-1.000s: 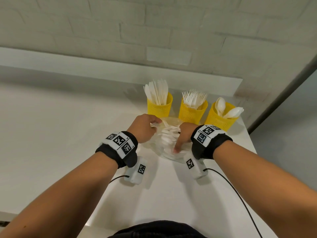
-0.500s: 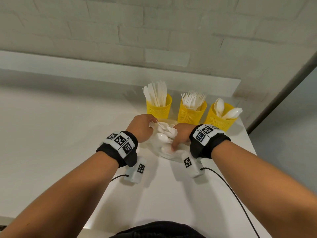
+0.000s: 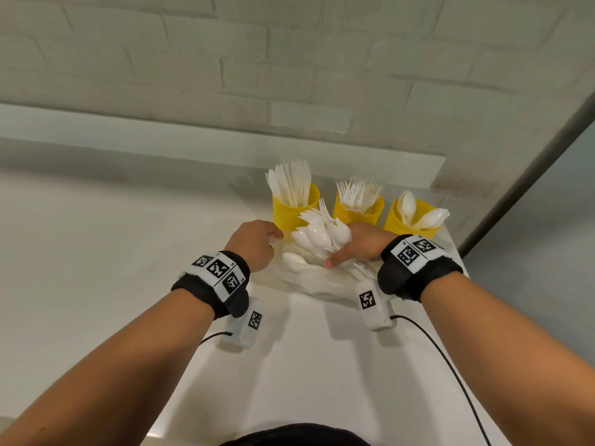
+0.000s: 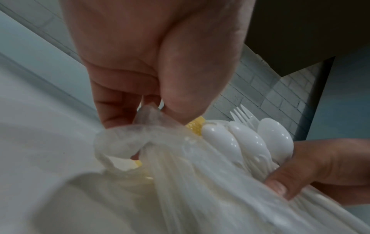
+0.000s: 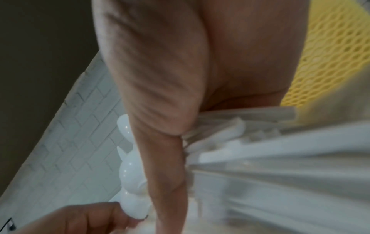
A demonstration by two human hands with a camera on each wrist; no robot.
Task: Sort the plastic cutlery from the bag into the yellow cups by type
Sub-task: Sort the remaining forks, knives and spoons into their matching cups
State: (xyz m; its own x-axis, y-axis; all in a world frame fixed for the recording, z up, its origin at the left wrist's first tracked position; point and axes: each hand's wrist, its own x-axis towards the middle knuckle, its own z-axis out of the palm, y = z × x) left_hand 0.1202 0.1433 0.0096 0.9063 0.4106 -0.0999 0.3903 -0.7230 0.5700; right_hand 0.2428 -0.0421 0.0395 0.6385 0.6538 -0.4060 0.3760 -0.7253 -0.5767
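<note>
A clear plastic bag (image 3: 322,281) lies on the white table in front of three yellow mesh cups. My left hand (image 3: 257,246) pinches the bag's edge (image 4: 148,125) between thumb and fingers. My right hand (image 3: 357,249) grips a bunch of white spoons and forks (image 3: 318,233) by their handles, heads pointing up and away; the same bunch (image 4: 250,142) fans out in the left wrist view. The left cup (image 3: 294,207) holds knives, the middle cup (image 3: 359,207) forks, the right cup (image 3: 413,220) spoons. A yellow cup wall (image 5: 330,63) sits close behind my right hand.
The white table (image 3: 96,268) stretches wide to the left; its right edge (image 3: 463,278) runs just past my right wrist. A brick wall with a ledge (image 3: 225,149) stands behind the cups. A cable (image 3: 450,368) trails from my right wrist.
My right hand has closed on a bunch of cutlery and lifted it up out of the bag, heads now raised toward the cups. My left hand keeps holding the bag's edge.
</note>
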